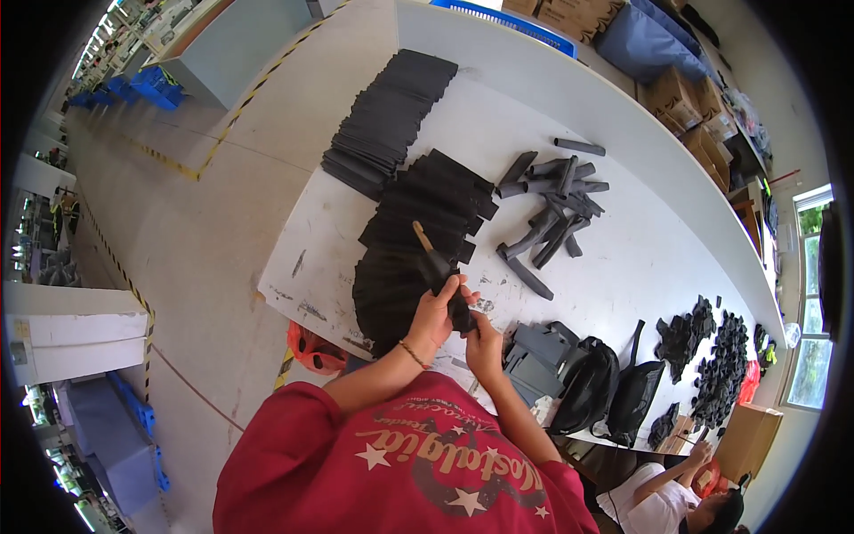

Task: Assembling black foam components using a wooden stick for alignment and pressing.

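My left hand (436,313) is closed around a brush (431,254) whose pale wooden handle points up and away over the table. My right hand (485,340) sits just below and to the right, pinching a small black piece (459,313) held between the two hands. Both hands hover over the near edge of the white table (623,258). Right behind them lies a fanned row of flat black sheets (418,222). How the brush tip meets the piece is hidden by my fingers.
A second stack of black sheets (387,120) lies farther back, and black rolled tubes (551,209) to the right. Grey folded pieces (538,356), black bags (592,383) and heaps of small black scraps (712,351) line the near edge. Another person (663,498) sits lower right. Cardboard boxes (680,98) stand behind.
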